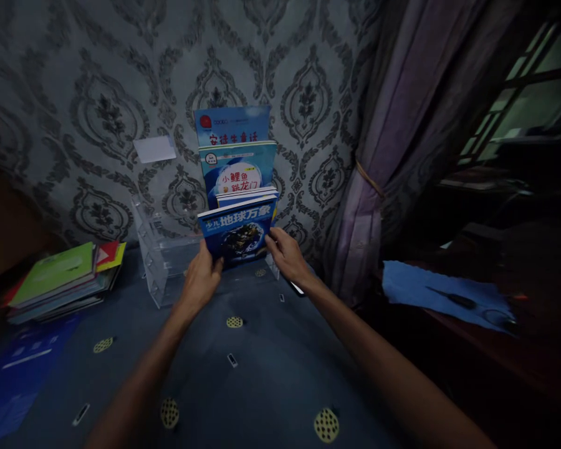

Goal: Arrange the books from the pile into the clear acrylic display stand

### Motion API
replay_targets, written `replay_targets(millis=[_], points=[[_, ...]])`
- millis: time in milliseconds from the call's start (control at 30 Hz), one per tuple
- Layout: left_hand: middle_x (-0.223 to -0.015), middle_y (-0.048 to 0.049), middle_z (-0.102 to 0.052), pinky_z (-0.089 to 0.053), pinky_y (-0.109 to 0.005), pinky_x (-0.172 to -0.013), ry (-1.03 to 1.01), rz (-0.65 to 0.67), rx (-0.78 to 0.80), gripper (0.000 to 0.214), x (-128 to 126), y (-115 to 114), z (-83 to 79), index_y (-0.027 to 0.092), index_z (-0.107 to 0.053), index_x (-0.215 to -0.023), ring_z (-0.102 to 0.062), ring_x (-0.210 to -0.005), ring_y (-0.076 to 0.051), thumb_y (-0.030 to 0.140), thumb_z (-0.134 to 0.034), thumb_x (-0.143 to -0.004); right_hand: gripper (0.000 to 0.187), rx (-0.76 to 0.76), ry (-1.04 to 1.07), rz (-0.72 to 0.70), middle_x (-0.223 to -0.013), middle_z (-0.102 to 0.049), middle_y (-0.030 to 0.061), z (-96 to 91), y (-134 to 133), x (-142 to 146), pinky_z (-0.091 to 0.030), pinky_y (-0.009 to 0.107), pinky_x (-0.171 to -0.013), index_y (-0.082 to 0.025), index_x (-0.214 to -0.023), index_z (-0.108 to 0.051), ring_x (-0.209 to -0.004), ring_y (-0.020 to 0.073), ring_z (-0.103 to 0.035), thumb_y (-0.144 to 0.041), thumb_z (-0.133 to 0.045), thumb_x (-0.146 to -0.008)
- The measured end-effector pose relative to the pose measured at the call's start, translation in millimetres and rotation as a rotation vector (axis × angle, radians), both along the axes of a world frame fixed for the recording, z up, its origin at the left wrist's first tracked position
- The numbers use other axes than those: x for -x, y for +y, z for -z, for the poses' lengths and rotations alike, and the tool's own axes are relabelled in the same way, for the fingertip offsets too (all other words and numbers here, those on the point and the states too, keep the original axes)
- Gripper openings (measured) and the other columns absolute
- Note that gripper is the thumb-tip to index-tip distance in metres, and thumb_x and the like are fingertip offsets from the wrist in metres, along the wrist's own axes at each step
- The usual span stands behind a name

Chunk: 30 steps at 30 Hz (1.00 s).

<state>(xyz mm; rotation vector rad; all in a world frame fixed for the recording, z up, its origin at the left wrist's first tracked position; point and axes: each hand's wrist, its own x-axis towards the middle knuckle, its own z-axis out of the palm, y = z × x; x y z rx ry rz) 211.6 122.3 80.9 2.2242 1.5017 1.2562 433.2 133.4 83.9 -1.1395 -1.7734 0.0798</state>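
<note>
A dark blue book (pixel 243 234) with a globe on its cover is gripped by its two lower sides. My left hand (pixel 202 274) is closed on its left edge, thumb in front. On the right edge, my right hand (pixel 285 249) is closed as well. The book is at the front of a clear plastic rack (pixel 166 262) with several tiers. Behind it stand more books, among them a light blue book (pixel 210 171) with a white oval and, at the back, a taller blue book (pixel 231 121). The book's lower edge is partly hidden.
A stack of books (pixel 58 274) with a green one on top lies at the left. Nearer is a blue sheet or folder (pixel 23 374). Scissors (pixel 467 302) rest on a blue cloth (pixel 402 284) at the right. A tied curtain (pixel 369 174) hangs beside the patterned wall.
</note>
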Motion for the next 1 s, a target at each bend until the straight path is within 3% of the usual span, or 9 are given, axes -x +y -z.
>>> replay_targets(millis=[367, 600, 767, 1000], points=[[-0.096, -0.0105, -0.068, -0.051, -0.041, -0.084, 0.016, 0.017, -0.004, 0.042, -15, 19, 15.7, 0.014, -0.046, -0.129, -0.065, -0.092, -0.028, 0.020, -0.050, -0.088, 0.015, 0.088, -0.107, 0.041, -0.086, -0.068, 0.0073, 4.6, 15, -25, -0.045, 0.030, -0.071, -0.019, -0.091, -0.057, -0.078, 0.0212, -0.063, -0.020, -0.042, -0.090], [-0.112, -0.0153, -0.062, -0.049, -0.042, -0.091, 0.030, 0.067, -0.093, 0.031, -23, 24, 33.7, 0.013, -0.050, -0.118, -0.061, -0.107, -0.029, 0.012, -0.048, -0.087, 0.017, 0.134, -0.256, 0.133, -0.085, -0.070, 0.0078, 6.8, 18, -35, -0.042, 0.029, -0.068, -0.016, -0.096, -0.062, -0.077, 0.0219, -0.063, -0.014, -0.051, -0.083], [-0.110, -0.0176, -0.063, -0.050, -0.041, -0.088, 0.132, -0.051, -0.040, 0.022, -30, 22, 39.3, 0.012, -0.051, -0.113, -0.063, -0.105, -0.030, 0.016, -0.049, -0.092, 0.012, 0.152, -0.282, 0.198, -0.086, -0.072, 0.0088, 9.2, 18, -37, -0.040, 0.029, -0.068, -0.016, -0.094, -0.063, -0.078, 0.0228, -0.064, -0.016, -0.056, -0.084], [-0.097, -0.0164, -0.071, -0.048, -0.033, -0.071, 0.346, -0.203, 0.129, 0.032, -35, 14, 26.5, 0.008, -0.042, -0.124, -0.071, -0.089, -0.030, 0.027, -0.046, -0.099, 0.015, 0.175, -0.177, 0.261, -0.087, -0.074, 0.0073, 10.5, 20, -36, -0.043, 0.030, -0.070, -0.018, -0.099, -0.065, -0.082, 0.0233, -0.067, -0.020, -0.057, -0.086]])
